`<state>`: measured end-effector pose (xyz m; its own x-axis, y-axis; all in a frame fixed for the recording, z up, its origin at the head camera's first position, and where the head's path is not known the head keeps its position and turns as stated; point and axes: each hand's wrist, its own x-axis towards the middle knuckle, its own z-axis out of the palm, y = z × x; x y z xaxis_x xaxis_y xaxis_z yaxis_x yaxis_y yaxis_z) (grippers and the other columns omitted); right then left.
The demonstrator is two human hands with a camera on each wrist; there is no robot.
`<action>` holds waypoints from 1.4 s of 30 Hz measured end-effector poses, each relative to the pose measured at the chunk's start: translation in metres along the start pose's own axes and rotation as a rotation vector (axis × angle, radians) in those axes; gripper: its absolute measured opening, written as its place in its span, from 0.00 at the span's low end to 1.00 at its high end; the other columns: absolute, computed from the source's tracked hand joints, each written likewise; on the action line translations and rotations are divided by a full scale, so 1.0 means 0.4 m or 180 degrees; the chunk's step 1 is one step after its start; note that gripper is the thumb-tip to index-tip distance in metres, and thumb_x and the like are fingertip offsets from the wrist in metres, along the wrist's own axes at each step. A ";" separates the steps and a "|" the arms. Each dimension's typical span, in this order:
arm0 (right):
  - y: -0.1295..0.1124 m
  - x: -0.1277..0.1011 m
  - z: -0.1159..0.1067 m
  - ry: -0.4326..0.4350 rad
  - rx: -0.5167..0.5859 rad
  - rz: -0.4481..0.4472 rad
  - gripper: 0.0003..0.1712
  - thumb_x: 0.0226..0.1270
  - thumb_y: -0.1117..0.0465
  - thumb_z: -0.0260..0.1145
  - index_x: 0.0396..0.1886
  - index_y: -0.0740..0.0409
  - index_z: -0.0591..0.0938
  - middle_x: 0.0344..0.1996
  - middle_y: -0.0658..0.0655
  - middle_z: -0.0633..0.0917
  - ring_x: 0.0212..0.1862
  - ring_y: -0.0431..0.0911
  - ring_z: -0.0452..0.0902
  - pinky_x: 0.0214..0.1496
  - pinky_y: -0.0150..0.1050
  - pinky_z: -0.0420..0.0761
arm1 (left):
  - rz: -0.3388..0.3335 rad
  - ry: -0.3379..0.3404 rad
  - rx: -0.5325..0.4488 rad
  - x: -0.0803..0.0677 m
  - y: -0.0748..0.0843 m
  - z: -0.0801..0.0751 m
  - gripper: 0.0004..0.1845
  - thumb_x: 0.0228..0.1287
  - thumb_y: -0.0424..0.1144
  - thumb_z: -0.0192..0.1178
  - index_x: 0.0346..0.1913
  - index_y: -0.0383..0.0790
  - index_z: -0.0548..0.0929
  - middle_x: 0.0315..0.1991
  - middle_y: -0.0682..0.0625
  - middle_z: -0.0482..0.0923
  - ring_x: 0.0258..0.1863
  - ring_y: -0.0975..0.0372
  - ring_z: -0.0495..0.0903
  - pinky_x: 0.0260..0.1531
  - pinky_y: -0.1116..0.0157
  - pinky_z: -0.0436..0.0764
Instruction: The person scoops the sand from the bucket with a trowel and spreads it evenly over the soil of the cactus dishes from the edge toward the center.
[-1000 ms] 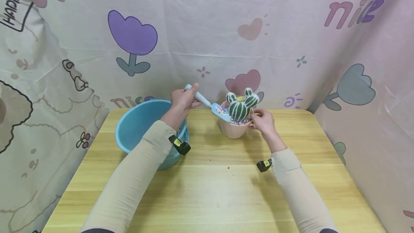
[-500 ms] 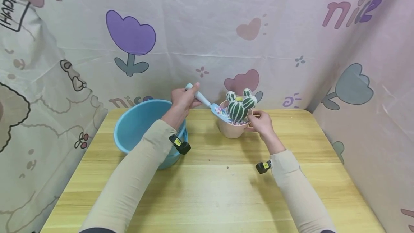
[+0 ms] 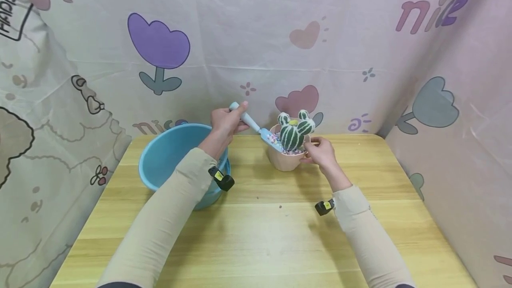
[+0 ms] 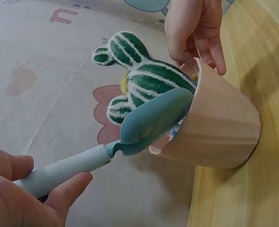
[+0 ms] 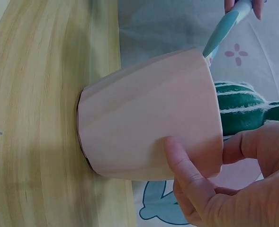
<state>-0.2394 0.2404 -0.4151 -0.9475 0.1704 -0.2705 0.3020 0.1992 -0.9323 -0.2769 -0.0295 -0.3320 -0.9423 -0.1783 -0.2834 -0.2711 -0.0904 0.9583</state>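
Note:
A pink pot (image 3: 285, 159) (image 4: 215, 127) (image 5: 148, 127) stands on the wooden table (image 3: 264, 221) with a green striped toy cactus (image 3: 294, 130) (image 4: 148, 82) (image 5: 238, 106) and coloured beads in it. My left hand (image 3: 226, 121) (image 4: 21, 196) grips the handle of a light blue scoop (image 3: 258, 130) (image 4: 144, 125) (image 5: 224, 28), whose blade rests in the pot against the cactus. My right hand (image 3: 320, 151) (image 4: 196, 28) (image 5: 224, 189) holds the pot's right rim, thumb on the outer wall.
A blue bucket (image 3: 176, 159) stands on the table to the left, under my left forearm. Patterned cloth walls (image 3: 280, 48) enclose the table at the back and both sides. A few tiny beads lie loose on the tabletop.
Hardly anything moves; the scoop's blade stays at the pot and my right hand shifts slightly along the rim.

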 end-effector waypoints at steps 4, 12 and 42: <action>-0.002 -0.006 0.002 -0.0002 -0.0014 -0.0012 0.34 0.75 0.64 0.56 0.76 0.74 0.64 0.56 0.69 0.76 0.37 0.45 0.79 0.52 0.43 0.93 | -0.0005 -0.0016 0.0008 -0.002 0.002 0.002 0.29 0.70 0.52 0.71 0.60 0.30 0.83 0.55 0.33 0.87 0.46 0.50 0.92 0.40 0.65 0.94; -0.009 -0.012 0.002 0.0037 -0.0358 -0.0113 0.34 0.77 0.58 0.56 0.76 0.72 0.66 0.62 0.73 0.77 0.40 0.46 0.80 0.48 0.43 0.94 | 0.0023 -0.0059 0.0035 -0.003 0.000 0.004 0.29 0.71 0.52 0.70 0.60 0.29 0.83 0.56 0.32 0.86 0.47 0.48 0.92 0.39 0.65 0.94; 0.009 0.022 -0.014 -0.0075 -0.0270 -0.0242 0.27 0.82 0.59 0.58 0.72 0.72 0.73 0.46 0.70 0.83 0.27 0.40 0.83 0.51 0.54 0.92 | 0.0106 -0.0034 0.0081 -0.002 -0.002 -0.005 0.29 0.69 0.53 0.72 0.58 0.30 0.84 0.55 0.33 0.87 0.47 0.49 0.92 0.43 0.62 0.94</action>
<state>-0.2458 0.2479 -0.4196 -0.9699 0.1292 -0.2062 0.2360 0.2919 -0.9269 -0.2755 -0.0311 -0.3325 -0.9529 -0.1704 -0.2511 -0.2443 -0.0596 0.9679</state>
